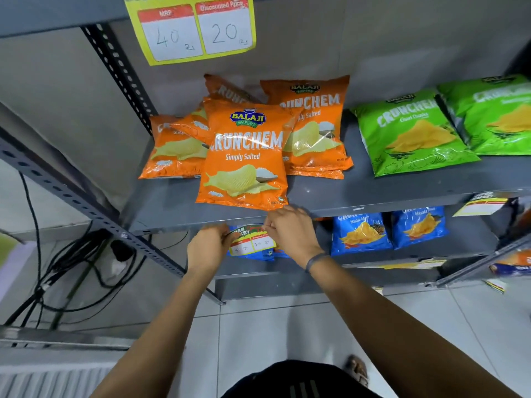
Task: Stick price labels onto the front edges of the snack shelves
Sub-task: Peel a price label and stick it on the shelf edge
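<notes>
A yellow price label (252,242) with handwritten prices hangs just under the front edge of the grey middle shelf (373,206), below the orange chip bags (244,156). My left hand (208,245) pinches the label's left end. My right hand (290,231) grips its top right corner against the shelf edge. A second yellow label (191,27) hangs from the shelf above, reading 40 and 20. Another label (482,204) is stuck on the same middle edge at the right.
Green chip bags (416,133) lie on the right of the middle shelf, blue bags (362,231) on the shelf below. A slotted steel upright (86,202) runs diagonally at left, with black cables (71,271) behind it. Tiled floor lies below.
</notes>
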Demonstrator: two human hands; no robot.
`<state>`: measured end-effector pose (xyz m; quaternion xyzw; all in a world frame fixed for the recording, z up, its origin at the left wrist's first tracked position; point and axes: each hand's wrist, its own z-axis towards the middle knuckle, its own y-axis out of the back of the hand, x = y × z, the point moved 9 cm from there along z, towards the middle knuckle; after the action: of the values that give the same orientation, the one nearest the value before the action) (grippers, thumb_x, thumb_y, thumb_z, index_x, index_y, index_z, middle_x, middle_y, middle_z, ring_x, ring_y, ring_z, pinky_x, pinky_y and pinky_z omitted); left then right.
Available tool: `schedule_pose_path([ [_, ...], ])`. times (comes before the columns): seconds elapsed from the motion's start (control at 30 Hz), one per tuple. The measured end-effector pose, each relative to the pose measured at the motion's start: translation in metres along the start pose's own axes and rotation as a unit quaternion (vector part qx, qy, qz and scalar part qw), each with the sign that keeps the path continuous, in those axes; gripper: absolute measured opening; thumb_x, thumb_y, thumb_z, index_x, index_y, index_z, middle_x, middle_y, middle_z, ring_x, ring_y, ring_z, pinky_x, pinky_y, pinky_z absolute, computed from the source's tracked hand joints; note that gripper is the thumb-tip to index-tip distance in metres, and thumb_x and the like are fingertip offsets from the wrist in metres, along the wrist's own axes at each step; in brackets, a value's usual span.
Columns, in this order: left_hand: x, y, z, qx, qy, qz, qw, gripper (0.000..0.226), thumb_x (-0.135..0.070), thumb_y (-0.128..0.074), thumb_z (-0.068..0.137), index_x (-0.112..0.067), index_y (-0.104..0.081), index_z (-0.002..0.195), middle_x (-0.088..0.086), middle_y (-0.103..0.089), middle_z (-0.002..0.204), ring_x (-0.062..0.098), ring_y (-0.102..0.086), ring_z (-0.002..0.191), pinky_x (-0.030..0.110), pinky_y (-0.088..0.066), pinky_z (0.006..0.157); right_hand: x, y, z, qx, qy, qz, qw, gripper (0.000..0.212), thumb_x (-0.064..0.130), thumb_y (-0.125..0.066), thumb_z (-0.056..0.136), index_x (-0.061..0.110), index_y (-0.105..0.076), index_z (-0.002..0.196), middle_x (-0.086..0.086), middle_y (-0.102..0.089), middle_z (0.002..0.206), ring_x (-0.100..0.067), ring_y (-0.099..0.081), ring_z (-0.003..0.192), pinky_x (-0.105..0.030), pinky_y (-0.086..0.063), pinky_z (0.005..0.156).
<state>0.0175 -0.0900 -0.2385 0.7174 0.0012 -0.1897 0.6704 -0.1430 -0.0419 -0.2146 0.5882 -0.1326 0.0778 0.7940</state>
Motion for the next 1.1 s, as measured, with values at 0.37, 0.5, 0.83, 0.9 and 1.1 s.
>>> schedule_pose_path([
  [0.37, -0.007, -0.014, 0.019, 0.036, -0.034, 0.15, 0.987, 0.04, -0.048, -0.05, 0.094, -0.014, -0.071, 0.093, 0.01, -0.073, 0.095, 0.031, -0.069, 0.089, 0.031, -0.053, 0.071, 0.01, -0.02, 0.005, 0.076, -0.017, -0.158, 0.984, 0.032, 0.017, -0.081, 0.032, 0.019, -0.049, 0.036, 0.004, -0.049, 0.031, -0.014, -0.048, 0.034, -0.017, -0.036, 0.048],
  [0.5, -0.007, -0.014, 0.021, 0.034, -0.033, 0.151, 0.987, 0.038, -0.046, -0.05, 0.095, -0.015, -0.072, 0.095, 0.01, -0.074, 0.096, 0.031, -0.069, 0.091, 0.031, -0.052, 0.072, 0.01, -0.015, 0.01, 0.068, -0.033, -0.179, 0.981, 0.032, 0.012, -0.079, 0.029, 0.018, -0.048, 0.034, 0.002, -0.047, 0.03, -0.015, -0.045, 0.031, -0.018, -0.024, 0.047],
  [0.83, -0.008, 0.004, 0.025, -0.009, -0.068, 0.172, 0.983, 0.037, -0.04, -0.049, 0.097, -0.011, -0.071, 0.091, 0.012, -0.073, 0.087, 0.033, -0.069, 0.082, 0.025, -0.035, 0.058, 0.006, -0.011, 0.014, 0.077, -0.03, -0.103, 0.991, 0.014, 0.006, -0.066, 0.07, 0.014, -0.061, 0.06, -0.006, -0.065, 0.054, -0.026, -0.057, 0.049, -0.025, -0.041, 0.056],
  [0.9, -0.01, 0.006, 0.025, -0.01, -0.071, 0.165, 0.984, 0.039, -0.042, -0.05, 0.096, -0.01, -0.071, 0.088, 0.012, -0.073, 0.085, 0.032, -0.068, 0.081, 0.025, -0.036, 0.058, 0.005, -0.01, 0.017, 0.07, -0.029, -0.063, 0.995, 0.013, 0.003, -0.056, 0.079, 0.008, -0.063, 0.07, -0.013, -0.068, 0.065, -0.032, -0.06, 0.059, -0.03, -0.041, 0.06],
  [1.1, -0.026, 0.015, 0.021, -0.028, -0.06, 0.155, 0.986, 0.052, -0.069, -0.048, 0.083, -0.021, -0.065, 0.075, 0.001, -0.056, 0.062, 0.024, -0.069, 0.072, 0.019, -0.031, 0.05, 0.003, -0.007, 0.018, 0.07, -0.035, -0.042, 0.996, 0.015, 0.006, -0.052, 0.083, 0.008, -0.064, 0.076, -0.013, -0.07, 0.075, -0.032, -0.063, 0.068, -0.032, -0.047, 0.064],
])
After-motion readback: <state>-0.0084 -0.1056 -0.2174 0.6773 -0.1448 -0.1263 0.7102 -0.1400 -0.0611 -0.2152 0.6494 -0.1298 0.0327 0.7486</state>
